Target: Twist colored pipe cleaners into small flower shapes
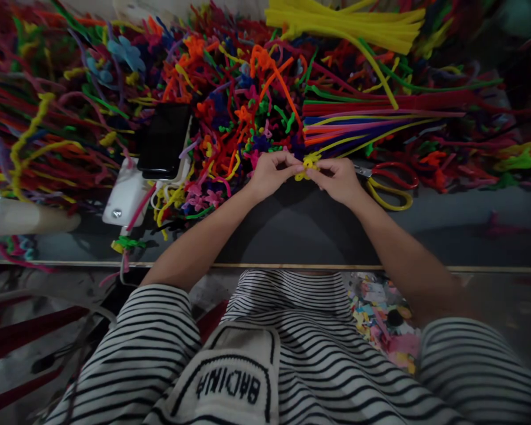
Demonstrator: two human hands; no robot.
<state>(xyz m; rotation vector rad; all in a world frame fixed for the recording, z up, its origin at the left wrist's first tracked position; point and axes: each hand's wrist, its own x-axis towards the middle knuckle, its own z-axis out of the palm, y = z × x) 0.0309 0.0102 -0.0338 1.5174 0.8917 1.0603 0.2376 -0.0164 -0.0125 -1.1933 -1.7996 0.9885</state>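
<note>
A small yellow pipe-cleaner piece [308, 167] with looped, petal-like parts is held just above the dark table, at the edge of the colourful pile. My left hand [272, 173] pinches its left side between thumb and fingers. From the right, my right hand [337, 180] grips the same piece, its fingertips close to those of my left hand. Scissors [393, 184] with red and yellow handles lie just right of my right hand, their blades partly hidden behind it. Beyond my hands is a bundle of straight multicoloured pipe cleaners [358, 121].
Tangled pipe cleaners [221, 94] cover the table's back, with a yellow bundle [349, 25] on top. At left are a black phone [164, 141], a white power bank [126, 198] with a cable, and a pale cylindrical object [30, 217]. The table's edge [292, 267] runs below my forearms.
</note>
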